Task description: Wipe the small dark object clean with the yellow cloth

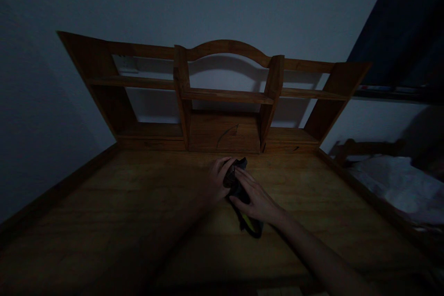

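A long, dark, shoe-like item (258, 230) with a yellow-green patch lies on the wooden desk (145, 203), near the middle. The dim light hides what kind of thing it is. My left hand (221, 178) is curled around the far part of it from the left, fingertips on its top. From the right, my right hand (252, 195) grips the same item, its fingers over the dark upper part and its thumb along the near side. Both palms cover much of the item between them.
A wooden shelf unit (225, 97) with open compartments stands along the desk's back edge, against a pale wall (208, 0). Raised rims run down both desk sides. To the right are a wooden chair back (371, 147) and a white cloth or bag (398, 185).
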A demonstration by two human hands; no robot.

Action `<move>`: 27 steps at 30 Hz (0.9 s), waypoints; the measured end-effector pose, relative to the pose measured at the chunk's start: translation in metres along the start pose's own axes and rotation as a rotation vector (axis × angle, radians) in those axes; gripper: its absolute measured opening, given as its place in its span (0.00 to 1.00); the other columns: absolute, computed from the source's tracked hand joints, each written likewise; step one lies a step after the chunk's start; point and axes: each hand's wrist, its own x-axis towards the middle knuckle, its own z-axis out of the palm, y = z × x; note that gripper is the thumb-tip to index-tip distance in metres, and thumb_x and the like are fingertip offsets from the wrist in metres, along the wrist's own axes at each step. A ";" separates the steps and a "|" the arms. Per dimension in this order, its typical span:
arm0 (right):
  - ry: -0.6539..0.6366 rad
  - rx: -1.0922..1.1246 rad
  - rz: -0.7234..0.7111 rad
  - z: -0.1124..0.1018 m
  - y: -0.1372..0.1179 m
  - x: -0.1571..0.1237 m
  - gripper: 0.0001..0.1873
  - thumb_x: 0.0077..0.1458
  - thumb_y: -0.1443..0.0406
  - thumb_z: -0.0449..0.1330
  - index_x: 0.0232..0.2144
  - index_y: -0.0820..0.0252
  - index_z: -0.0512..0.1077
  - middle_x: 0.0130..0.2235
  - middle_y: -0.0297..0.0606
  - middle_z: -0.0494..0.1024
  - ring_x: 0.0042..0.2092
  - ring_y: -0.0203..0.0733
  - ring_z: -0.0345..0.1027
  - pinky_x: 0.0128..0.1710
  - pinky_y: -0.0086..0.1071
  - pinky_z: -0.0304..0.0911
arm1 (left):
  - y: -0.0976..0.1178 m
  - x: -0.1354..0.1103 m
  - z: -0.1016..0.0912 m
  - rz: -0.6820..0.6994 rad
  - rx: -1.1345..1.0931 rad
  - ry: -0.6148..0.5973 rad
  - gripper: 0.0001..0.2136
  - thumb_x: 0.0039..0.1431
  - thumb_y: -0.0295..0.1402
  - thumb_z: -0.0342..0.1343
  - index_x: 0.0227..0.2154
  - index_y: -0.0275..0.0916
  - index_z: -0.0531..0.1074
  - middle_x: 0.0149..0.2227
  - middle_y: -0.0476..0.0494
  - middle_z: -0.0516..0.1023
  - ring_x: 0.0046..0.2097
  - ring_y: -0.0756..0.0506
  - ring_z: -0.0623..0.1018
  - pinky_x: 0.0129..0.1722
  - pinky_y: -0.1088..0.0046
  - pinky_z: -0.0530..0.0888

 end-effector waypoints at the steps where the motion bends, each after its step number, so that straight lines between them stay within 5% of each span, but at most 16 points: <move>1: -0.002 0.001 0.002 0.000 0.000 0.000 0.36 0.60 0.56 0.54 0.64 0.65 0.50 0.66 0.40 0.49 0.67 0.41 0.36 0.67 0.38 0.43 | -0.001 0.000 0.000 -0.001 -0.001 0.000 0.29 0.53 0.24 0.54 0.59 0.39 0.57 0.56 0.41 0.61 0.57 0.46 0.64 0.59 0.67 0.64; 27: -0.026 0.001 0.005 0.000 0.002 -0.001 0.36 0.60 0.55 0.53 0.64 0.66 0.50 0.66 0.42 0.49 0.67 0.41 0.38 0.67 0.38 0.41 | -0.006 -0.004 0.006 -0.025 -0.036 -0.021 0.29 0.54 0.25 0.55 0.60 0.40 0.58 0.56 0.40 0.61 0.57 0.45 0.64 0.58 0.66 0.64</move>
